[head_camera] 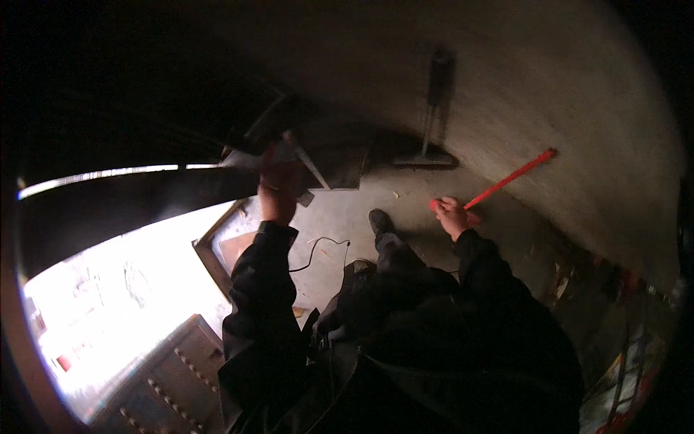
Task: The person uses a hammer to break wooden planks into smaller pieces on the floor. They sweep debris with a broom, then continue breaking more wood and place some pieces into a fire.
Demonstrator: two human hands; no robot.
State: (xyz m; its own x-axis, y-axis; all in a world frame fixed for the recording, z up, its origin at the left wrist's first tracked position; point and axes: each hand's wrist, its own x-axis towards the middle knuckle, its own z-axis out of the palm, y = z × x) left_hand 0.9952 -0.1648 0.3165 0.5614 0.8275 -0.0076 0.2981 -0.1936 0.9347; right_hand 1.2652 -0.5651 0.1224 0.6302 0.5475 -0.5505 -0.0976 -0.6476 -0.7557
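Observation:
My right hand [452, 218] is closed around a red tool [512, 178] with a long, thin shaft that slants up to the right. A red part of it shows on either side of my fist. My left hand [277, 203] is raised in front of a dark area, its fingers lost in shadow and blur. Beside its palm is a small grey flat piece [305, 198]; whether the hand holds it cannot be made out. A pale stick [307, 160] slants just beyond that hand.
A broom-like tool [425, 159] with a wide head leans on the wall [520, 103]. A black cable [312, 252] curls over the concrete floor [347, 217] near my shoe [380, 221]. Bright light fills an opening at left, above a metal panel [168, 380] with rows of studs. Clutter lines the right.

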